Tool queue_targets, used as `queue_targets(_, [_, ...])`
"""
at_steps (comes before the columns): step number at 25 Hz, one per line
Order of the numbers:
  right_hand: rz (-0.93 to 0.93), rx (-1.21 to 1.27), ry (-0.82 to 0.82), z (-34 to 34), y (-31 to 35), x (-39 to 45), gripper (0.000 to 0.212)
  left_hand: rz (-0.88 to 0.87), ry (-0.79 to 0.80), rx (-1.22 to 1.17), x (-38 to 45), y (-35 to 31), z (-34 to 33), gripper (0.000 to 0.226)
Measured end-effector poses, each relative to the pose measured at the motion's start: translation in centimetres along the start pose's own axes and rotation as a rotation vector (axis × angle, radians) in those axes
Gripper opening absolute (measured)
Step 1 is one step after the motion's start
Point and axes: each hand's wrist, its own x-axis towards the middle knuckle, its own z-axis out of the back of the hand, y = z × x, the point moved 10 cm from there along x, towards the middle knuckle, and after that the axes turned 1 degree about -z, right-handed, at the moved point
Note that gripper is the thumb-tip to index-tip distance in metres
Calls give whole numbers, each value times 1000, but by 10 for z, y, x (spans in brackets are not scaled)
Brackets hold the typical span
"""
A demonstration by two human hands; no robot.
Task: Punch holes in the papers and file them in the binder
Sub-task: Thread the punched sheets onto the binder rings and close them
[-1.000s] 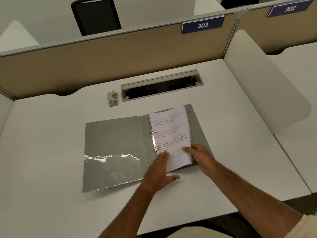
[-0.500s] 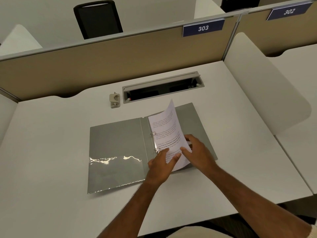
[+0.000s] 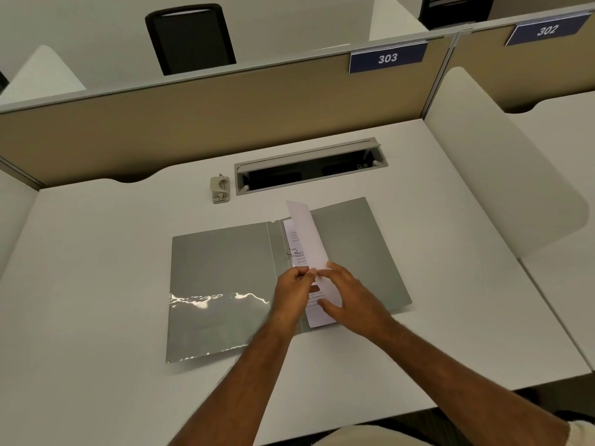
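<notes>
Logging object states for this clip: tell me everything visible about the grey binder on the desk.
The grey, plastic-looking ring binder lies open and flat on the white desk. A glossy clear pocket spans its left cover's lower part. A metal ring stands beside the spine, holding printed white papers, the top sheet lifted. The left hand and right hand hold the papers over it.
</notes>
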Motion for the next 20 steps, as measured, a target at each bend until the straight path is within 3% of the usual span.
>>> queue_targets(8, [-72,107,27,-7,-3,3,90,131,-14,-96,-2,15,12,20])
queue_targets(20, [-91,156,12,-8,-7,4,80,79,-50,-65,-2,10,21,23])
